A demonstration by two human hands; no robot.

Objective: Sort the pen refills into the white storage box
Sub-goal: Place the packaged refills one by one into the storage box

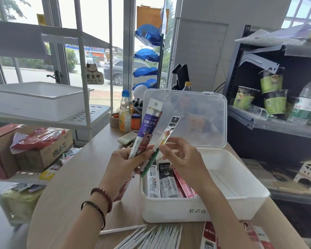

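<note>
Pen refill packs gripped by left hand; right hand pinches slim pack.

We see a person's two arms, the left hand and the right hand both bare, and both forearms uncovered right down to where the lower edge of the view cuts them off. All that is worn sits on the left wrist. Nearest the hand we find a beaded bracelet, a single string of small round beads in a dark reddish brown with a dull shine. Just behind it, further up the forearm, lies a cord bracelet, thinner and darker, near black with short reddish stretches along it; we cannot tell whether it is braided or threaded with tiny beads.
</note>
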